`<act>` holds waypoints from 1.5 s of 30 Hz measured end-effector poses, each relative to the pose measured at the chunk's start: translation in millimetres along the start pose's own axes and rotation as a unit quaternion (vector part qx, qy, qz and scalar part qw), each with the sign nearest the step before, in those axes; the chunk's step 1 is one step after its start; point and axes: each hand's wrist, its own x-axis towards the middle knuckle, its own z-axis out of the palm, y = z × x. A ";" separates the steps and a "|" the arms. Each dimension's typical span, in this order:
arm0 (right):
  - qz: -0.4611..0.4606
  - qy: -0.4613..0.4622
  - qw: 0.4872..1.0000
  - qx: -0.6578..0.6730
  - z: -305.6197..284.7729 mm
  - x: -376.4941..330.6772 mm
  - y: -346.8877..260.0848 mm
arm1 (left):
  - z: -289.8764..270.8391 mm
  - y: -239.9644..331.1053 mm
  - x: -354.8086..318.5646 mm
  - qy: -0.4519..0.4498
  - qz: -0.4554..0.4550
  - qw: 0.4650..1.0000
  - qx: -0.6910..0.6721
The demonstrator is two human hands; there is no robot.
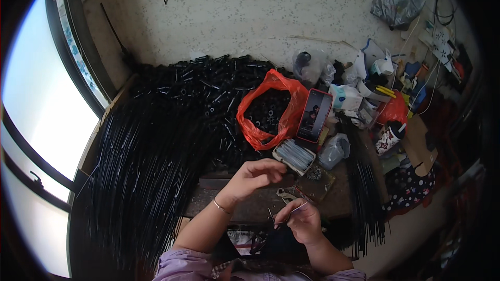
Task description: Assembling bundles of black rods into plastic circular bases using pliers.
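Observation:
My left hand (256,175) hovers over the near edge of the dark bench, its fingers loosely bent and nothing plainly held. Just beyond its fingertips sits a small box (295,156) packed with thin pale sticks. Lower and to the right, my right hand (303,222) is closed in a pinch on a thin pale stick (299,207). Metal pliers (284,194) lie on the bench between the two hands. An open red plastic bag (249,134) behind the box holds small dark ring-shaped parts (268,117).
A heap of black tubular parts (208,86) covers the back. Long black rods (140,177) fill the left side, with a smaller bundle (366,205) at right. A phone (314,115) leans beside the bag. A patterned cup (388,139) and tissue pack (346,97) stand right.

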 end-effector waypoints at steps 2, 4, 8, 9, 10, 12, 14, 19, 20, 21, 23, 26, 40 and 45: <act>-0.052 0.049 0.989 -0.131 -3.3 2.8 4.9 | -43.4 -22.5 45.0 0.147 -0.002 0.931 0.335; -0.025 0.046 0.992 -0.112 -2.7 1.8 -1.5 | -69.4 -30.8 74.3 0.131 0.103 0.836 0.523; -0.021 0.119 0.992 -0.035 -19.8 -4.0 -12.3 | -83.7 -59.4 120.1 0.054 -0.011 0.569 0.821; -0.008 0.113 0.993 -0.040 -24.4 -7.1 -16.6 | -90.2 -64.3 124.6 0.068 0.046 0.557 0.826; 0.008 0.106 0.993 -0.043 -24.9 -8.9 -19.1 | -99.8 -64.4 128.6 0.069 0.054 0.556 0.827; 0.020 0.126 0.990 -0.054 -23.2 -10.4 -23.7 | -115.0 -61.0 129.2 0.241 0.077 0.716 0.651; 0.028 0.205 0.977 -0.060 -30.3 -11.6 -24.0 | -70.3 -12.5 112.0 0.356 -0.019 0.850 0.388; -0.009 0.197 0.980 -0.028 -11.0 -5.8 -18.0 | -3.4 -13.4 23.9 0.090 0.008 0.968 -0.234; -0.004 0.152 0.988 -0.028 -1.3 -4.9 -14.5 | 15.6 -5.0 1.4 0.084 -0.010 0.963 -0.255; -0.006 0.122 0.992 -0.023 12.5 -4.6 -11.3 | 24.3 -1.1 -17.4 0.073 -0.027 0.958 -0.275; 0.008 0.100 0.995 -0.016 37.9 -7.0 -4.3 | 39.3 12.9 -45.0 0.038 -0.014 0.961 -0.275; -0.007 0.061 0.998 -0.022 53.7 -17.3 6.6 | 51.6 31.4 -76.2 0.005 0.019 0.960 -0.280; 0.013 -0.053 0.998 0.001 78.6 -41.8 1.3 | 65.4 68.0 -128.6 -0.064 0.032 0.981 -0.183; 0.010 -0.016 0.999 -0.030 75.0 -39.7 -1.0 | 61.3 67.2 -124.0 -0.024 0.031 0.993 -0.109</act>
